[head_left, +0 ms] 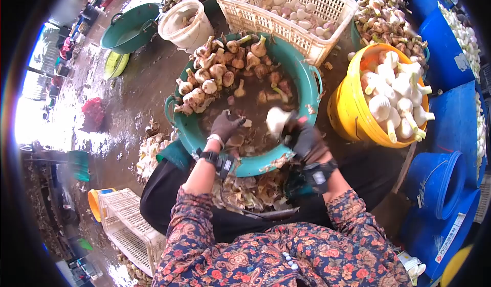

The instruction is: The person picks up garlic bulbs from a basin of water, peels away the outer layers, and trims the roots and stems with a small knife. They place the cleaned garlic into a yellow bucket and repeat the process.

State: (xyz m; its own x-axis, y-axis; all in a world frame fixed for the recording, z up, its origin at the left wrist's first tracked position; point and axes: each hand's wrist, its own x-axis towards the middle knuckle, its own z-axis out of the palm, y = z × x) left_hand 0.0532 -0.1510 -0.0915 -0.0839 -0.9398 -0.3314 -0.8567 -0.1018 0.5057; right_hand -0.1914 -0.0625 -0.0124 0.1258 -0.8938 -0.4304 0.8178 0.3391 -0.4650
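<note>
My right hand (pixel 307 140), in a dark glove and slightly blurred, is closed on a white garlic bulb (pixel 277 121) over the near right part of a green tub (pixel 245 166). My left hand (pixel 226 125), also gloved, is over the same tub with its fingers curled in. A small pale bit shows at its fingertips, too small to make out. Unpeeled garlic bulbs (pixel 217 72) with stems are heaped along the tub's far side. Loose skins lie in the tub's near part, and more garlic skins (pixel 250 190) are piled below its near rim.
A yellow bucket (pixel 343 103) full of white garlic stands to the right. Beyond the tub are a white bucket (pixel 197 37) and a cream crate (pixel 302 42) holding garlic. Blue containers (pixel 434 182) line the right side. A plastic rack (pixel 134 231) stands at lower left.
</note>
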